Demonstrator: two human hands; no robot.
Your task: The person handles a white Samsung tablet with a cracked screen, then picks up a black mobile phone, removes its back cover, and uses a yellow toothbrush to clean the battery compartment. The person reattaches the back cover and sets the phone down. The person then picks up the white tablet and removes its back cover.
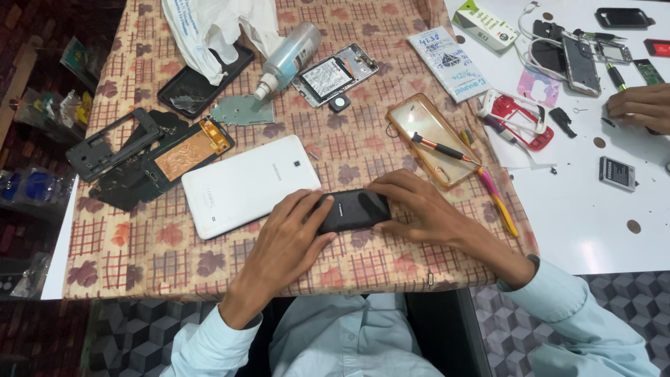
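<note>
A small black phone (352,209) lies back-up on the checked tablecloth (139,244) near the front edge. My left hand (286,241) grips its left end with thumb and fingers. My right hand (419,206) clasps its right end, fingers curled over the top edge. Just left of the phone lies a white tablet (244,183), back-up, touching my left fingertips.
A clear phone case (426,136) with a screwdriver (443,148) on it lies behind my right hand. Pink and yellow tools (497,195), an opened phone (333,75), a bottle (287,57), dark frames (150,155) and a plastic bag (216,28) surround. Another person's hand (641,106) rests far right among phone parts.
</note>
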